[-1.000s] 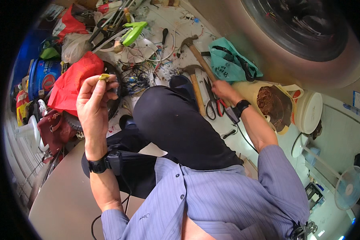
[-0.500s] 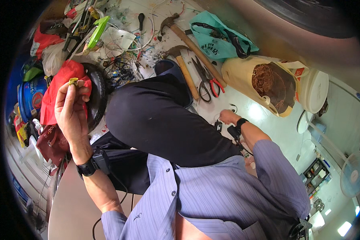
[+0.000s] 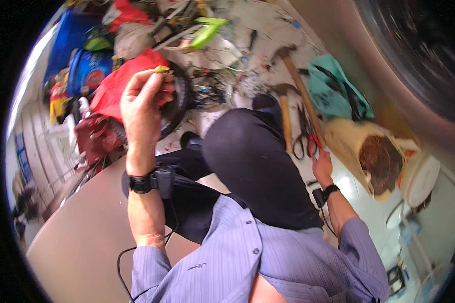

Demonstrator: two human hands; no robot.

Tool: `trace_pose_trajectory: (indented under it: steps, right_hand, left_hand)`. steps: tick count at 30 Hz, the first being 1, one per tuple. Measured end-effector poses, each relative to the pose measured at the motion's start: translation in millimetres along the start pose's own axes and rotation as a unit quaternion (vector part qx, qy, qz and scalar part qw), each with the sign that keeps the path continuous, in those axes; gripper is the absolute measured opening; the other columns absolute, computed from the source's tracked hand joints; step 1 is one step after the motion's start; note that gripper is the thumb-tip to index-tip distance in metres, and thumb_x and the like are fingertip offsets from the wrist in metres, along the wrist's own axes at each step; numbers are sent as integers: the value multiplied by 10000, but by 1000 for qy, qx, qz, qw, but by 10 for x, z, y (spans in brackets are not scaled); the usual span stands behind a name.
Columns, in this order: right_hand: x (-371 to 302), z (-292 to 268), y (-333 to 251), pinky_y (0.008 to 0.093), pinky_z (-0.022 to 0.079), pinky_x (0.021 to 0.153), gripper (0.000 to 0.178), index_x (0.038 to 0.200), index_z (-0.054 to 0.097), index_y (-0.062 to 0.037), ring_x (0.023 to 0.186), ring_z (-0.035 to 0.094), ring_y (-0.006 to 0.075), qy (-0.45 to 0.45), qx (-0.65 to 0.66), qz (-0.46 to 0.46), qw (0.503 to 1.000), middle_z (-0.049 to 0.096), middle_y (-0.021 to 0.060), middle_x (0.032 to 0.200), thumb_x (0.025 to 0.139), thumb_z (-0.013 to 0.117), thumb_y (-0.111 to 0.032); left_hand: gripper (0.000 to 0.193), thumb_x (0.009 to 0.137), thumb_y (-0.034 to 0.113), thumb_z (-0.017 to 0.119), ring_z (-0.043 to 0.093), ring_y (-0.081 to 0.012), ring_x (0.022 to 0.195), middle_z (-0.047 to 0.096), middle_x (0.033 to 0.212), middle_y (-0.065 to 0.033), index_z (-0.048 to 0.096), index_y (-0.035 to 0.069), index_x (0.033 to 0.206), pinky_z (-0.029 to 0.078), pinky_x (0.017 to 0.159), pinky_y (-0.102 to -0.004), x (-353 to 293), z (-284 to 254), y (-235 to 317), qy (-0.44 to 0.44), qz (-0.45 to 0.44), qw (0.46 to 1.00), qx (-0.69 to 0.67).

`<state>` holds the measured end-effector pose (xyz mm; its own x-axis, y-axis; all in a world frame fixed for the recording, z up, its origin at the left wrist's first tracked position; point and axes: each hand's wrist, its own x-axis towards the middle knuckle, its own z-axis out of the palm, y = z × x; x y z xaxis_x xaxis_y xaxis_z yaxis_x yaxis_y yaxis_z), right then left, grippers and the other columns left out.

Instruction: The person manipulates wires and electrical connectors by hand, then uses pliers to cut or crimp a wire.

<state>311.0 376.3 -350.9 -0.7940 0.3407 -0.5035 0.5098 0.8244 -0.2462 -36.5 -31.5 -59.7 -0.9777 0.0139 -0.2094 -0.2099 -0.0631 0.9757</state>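
My left hand (image 3: pixel 141 110) pinches a small yellow piece (image 3: pixel 161 69); my right hand (image 3: pixel 323 166) is at the red-handled pliers (image 3: pixel 311 144) (blurred: I cannot tell its grip).

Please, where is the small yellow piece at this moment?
The small yellow piece is at the upper left of the head view, pinched by the left hand, near the red bag.
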Motion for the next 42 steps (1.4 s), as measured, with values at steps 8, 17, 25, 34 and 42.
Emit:
trace_pose_trajectory:
  steps: [8,17,25,34,42]
  right_hand:
    - [357,47,-386,510,541,817,610,1172,397,23,973,630,470,-27,-67,67,995,486,314,1227,811,771,-295]
    - [349,97,-338,418,544,751,551,1124,497,57,877,674,367,16,-123,119,985,604,262,1083,830,760,-328]
    - [131,-109,-144,402,533,742,522,1101,535,60,868,668,330,-16,-79,109,991,626,241,1033,844,743,-344]
    - [4,-321,-209,384,521,732,498,1075,578,63,857,661,289,-60,69,128,987,651,216,977,859,724,-362]
    - [54,-961,-997,368,510,722,486,1051,617,65,847,655,253,-146,360,141,911,673,194,927,873,707,-377]
  left_hand:
    - [129,945,101,655,664,-108,749,723,915,-88,666,3,1028,515,658,-227,-126,-69,208,32,35,999,-20]
    - [102,913,22,635,694,-154,839,706,1037,-146,675,-43,981,530,733,-237,-208,-178,366,34,66,997,-3]
    - [130,926,81,652,671,-109,795,709,916,-83,675,-18,1007,522,672,-218,-228,-310,412,44,47,998,-11]
    - [148,917,93,652,662,-111,743,713,856,-93,680,-22,1006,513,657,-214,-253,-345,400,36,64,997,11]
    - [128,949,114,635,680,-130,788,710,944,-99,646,5,1016,538,682,-248,-256,-439,236,-5,37,997,-68]
